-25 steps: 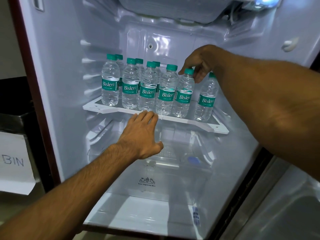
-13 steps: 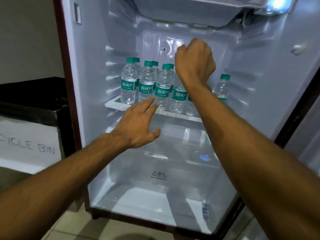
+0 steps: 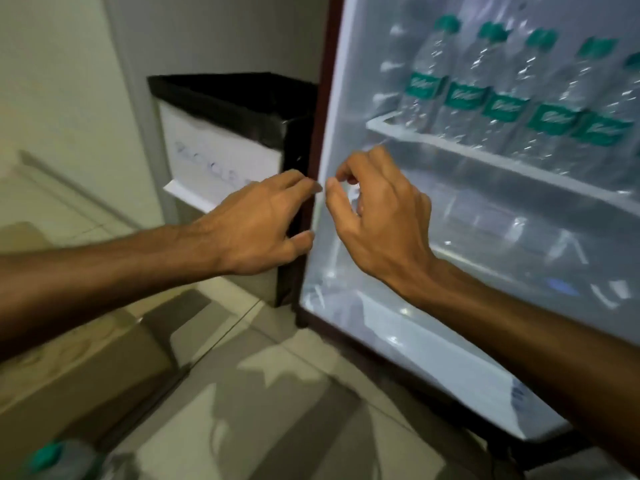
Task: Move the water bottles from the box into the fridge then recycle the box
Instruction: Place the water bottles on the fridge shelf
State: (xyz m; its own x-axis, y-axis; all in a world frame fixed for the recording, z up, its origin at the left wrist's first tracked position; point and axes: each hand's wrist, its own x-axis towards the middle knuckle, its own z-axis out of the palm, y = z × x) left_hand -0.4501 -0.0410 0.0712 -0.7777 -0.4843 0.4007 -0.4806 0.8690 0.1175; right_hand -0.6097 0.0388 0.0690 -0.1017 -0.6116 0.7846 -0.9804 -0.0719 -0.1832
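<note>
Several clear water bottles (image 3: 505,95) with green caps and labels stand in a row on the white shelf (image 3: 450,143) of the open fridge (image 3: 346,98) at the right. My left hand (image 3: 256,223) hovers with relaxed fingers in front of the fridge's left edge, holding nothing. My right hand (image 3: 377,216) hangs beside it with loosely curled fingers, empty, in front of the fridge's lower compartment. A brown cardboard box (image 3: 76,368) sits on the floor at the lower left. One green bottle cap (image 3: 45,459) shows blurred at the bottom left corner.
A recycle bin (image 3: 221,133) with a black liner and a white paper sign stands against the wall, just left of the fridge. The tiled floor (image 3: 263,393) stretches between the box and the fridge. The view is motion-blurred.
The view has swung left and down. Both hands have pulled back from the bottle shelf and now hang low near the fridge's left edge. The box and bin have come into view.
</note>
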